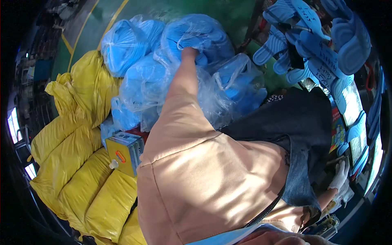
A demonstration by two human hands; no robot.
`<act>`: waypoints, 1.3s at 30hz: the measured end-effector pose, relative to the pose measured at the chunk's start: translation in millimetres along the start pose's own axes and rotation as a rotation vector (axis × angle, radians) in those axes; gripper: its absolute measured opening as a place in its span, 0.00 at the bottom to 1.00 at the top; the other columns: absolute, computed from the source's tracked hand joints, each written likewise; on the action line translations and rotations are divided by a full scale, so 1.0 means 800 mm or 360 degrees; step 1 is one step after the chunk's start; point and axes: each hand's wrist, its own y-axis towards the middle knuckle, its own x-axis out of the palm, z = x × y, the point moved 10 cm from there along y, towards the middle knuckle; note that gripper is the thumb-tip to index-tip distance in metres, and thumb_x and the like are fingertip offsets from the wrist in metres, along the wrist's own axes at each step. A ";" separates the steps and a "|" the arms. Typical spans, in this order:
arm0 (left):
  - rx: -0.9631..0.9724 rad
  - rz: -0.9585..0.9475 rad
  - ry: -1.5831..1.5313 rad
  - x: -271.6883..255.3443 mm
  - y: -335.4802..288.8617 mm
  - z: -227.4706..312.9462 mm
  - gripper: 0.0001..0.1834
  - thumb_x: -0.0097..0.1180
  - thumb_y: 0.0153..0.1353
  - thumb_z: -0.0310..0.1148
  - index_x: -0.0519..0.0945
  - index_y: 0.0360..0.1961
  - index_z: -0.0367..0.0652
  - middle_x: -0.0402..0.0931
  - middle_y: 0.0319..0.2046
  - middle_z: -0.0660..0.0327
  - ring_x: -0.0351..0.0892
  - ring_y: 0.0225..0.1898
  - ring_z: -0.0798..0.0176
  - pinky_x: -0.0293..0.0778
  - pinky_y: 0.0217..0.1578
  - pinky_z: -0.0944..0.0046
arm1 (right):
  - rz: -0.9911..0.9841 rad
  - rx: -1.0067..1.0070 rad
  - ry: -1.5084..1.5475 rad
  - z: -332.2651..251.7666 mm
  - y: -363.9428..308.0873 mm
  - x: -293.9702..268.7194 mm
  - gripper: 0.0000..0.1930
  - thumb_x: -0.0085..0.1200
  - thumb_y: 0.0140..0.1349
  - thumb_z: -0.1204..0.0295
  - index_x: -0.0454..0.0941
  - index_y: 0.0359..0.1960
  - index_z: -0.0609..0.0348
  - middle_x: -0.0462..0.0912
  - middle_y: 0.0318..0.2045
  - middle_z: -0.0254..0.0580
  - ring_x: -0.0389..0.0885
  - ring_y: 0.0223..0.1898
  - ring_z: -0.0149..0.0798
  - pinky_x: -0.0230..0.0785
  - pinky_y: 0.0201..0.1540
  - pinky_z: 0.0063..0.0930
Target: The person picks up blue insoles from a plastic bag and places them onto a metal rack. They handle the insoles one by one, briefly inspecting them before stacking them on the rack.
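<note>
My left arm reaches away from me to a clear plastic bag [163, 45] packed with blue foam shoe soles [200, 32]. At the bag's mouth my left hand [190, 52] goes in among the soles, and its fingers are hidden. More clear bags of blue soles [143, 77] crowd around it. At the far right my right hand [339, 176], in a white glove, is low beside the bench, its fingers stretched out and nothing visible in them. Crumpled clear plastic [345, 194] lies close to that hand.
Several full yellow sacks [77, 159] are piled at the left. A yellow square can [124, 153] with an orange handle and white cap stands against them. Blue soles with handwriting [322, 57] hang on a rack at right. Green floor with yellow lines [112, 24] shows behind.
</note>
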 end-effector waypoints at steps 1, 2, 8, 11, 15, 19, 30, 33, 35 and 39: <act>-0.0114 0.0029 -0.0059 0.001 0.006 -0.004 0.21 0.60 0.58 0.45 0.83 0.40 0.35 0.84 0.36 0.47 0.86 0.29 0.46 0.82 0.33 0.51 | 0.0001 0.0002 -0.0001 0.000 -0.003 0.002 0.26 0.49 0.70 0.63 0.65 0.66 0.61 0.72 0.59 0.43 0.72 0.59 0.38 0.65 0.61 0.32; -0.0229 0.0060 -0.0119 0.002 0.010 -0.011 0.20 0.59 0.59 0.44 0.83 0.40 0.34 0.84 0.35 0.48 0.86 0.27 0.47 0.82 0.31 0.52 | 0.0000 0.0003 -0.0001 0.000 -0.006 0.005 0.25 0.49 0.70 0.63 0.65 0.66 0.61 0.72 0.59 0.43 0.72 0.58 0.38 0.64 0.60 0.32; 0.0015 0.0247 -0.0033 0.004 0.017 -0.005 0.21 0.57 0.61 0.46 0.82 0.44 0.38 0.83 0.35 0.48 0.85 0.32 0.49 0.81 0.35 0.54 | 0.0012 0.0021 0.0031 -0.003 -0.019 0.006 0.25 0.48 0.71 0.63 0.66 0.66 0.61 0.73 0.58 0.43 0.72 0.58 0.36 0.64 0.60 0.31; 0.0061 0.0233 -0.0028 0.001 0.010 0.000 0.25 0.50 0.61 0.50 0.80 0.52 0.45 0.79 0.50 0.47 0.80 0.49 0.44 0.77 0.47 0.52 | 0.0004 0.0019 0.0023 0.001 -0.018 0.002 0.25 0.48 0.71 0.63 0.66 0.66 0.61 0.73 0.58 0.43 0.73 0.58 0.36 0.65 0.59 0.32; 0.0097 0.0295 0.0055 -0.010 -0.003 0.010 0.25 0.48 0.62 0.50 0.80 0.52 0.46 0.78 0.52 0.47 0.79 0.51 0.44 0.77 0.49 0.51 | 0.0049 0.0027 0.0124 0.012 -0.031 -0.002 0.25 0.49 0.70 0.64 0.67 0.65 0.62 0.74 0.58 0.44 0.73 0.58 0.37 0.65 0.60 0.32; 0.0310 0.0443 0.0296 -0.022 0.007 0.030 0.24 0.47 0.63 0.50 0.81 0.50 0.46 0.79 0.50 0.48 0.80 0.50 0.44 0.77 0.48 0.51 | -0.0040 0.0032 0.0103 -0.052 -0.065 0.043 0.26 0.51 0.68 0.65 0.68 0.64 0.64 0.73 0.59 0.48 0.73 0.59 0.39 0.65 0.62 0.33; 0.0227 0.0564 0.0279 -0.032 0.032 0.073 0.21 0.46 0.64 0.48 0.83 0.45 0.46 0.82 0.44 0.49 0.83 0.46 0.46 0.78 0.47 0.52 | 0.0095 -0.0052 0.0024 -0.019 -0.058 0.020 0.23 0.52 0.67 0.65 0.70 0.61 0.63 0.77 0.57 0.45 0.74 0.57 0.36 0.67 0.57 0.29; 0.0242 0.0606 0.0266 -0.036 0.031 0.058 0.21 0.45 0.64 0.47 0.84 0.43 0.46 0.83 0.43 0.49 0.83 0.44 0.46 0.78 0.46 0.52 | 0.0044 -0.0062 0.0005 -0.031 -0.067 0.025 0.24 0.52 0.67 0.65 0.70 0.62 0.63 0.76 0.58 0.45 0.73 0.58 0.38 0.66 0.58 0.30; 0.0289 0.0658 0.0287 -0.043 0.033 0.051 0.20 0.45 0.65 0.47 0.84 0.42 0.46 0.83 0.42 0.50 0.84 0.44 0.46 0.78 0.46 0.52 | 0.0083 -0.0039 0.0002 -0.025 -0.078 0.018 0.24 0.52 0.67 0.65 0.70 0.63 0.62 0.76 0.59 0.45 0.73 0.58 0.38 0.65 0.60 0.31; 0.0241 0.0817 0.0302 -0.055 0.024 -0.001 0.20 0.44 0.65 0.46 0.85 0.40 0.46 0.84 0.40 0.50 0.85 0.42 0.47 0.78 0.45 0.52 | 0.0042 -0.0011 0.0014 -0.012 -0.073 0.019 0.23 0.50 0.69 0.64 0.70 0.64 0.60 0.75 0.59 0.40 0.73 0.59 0.35 0.64 0.58 0.28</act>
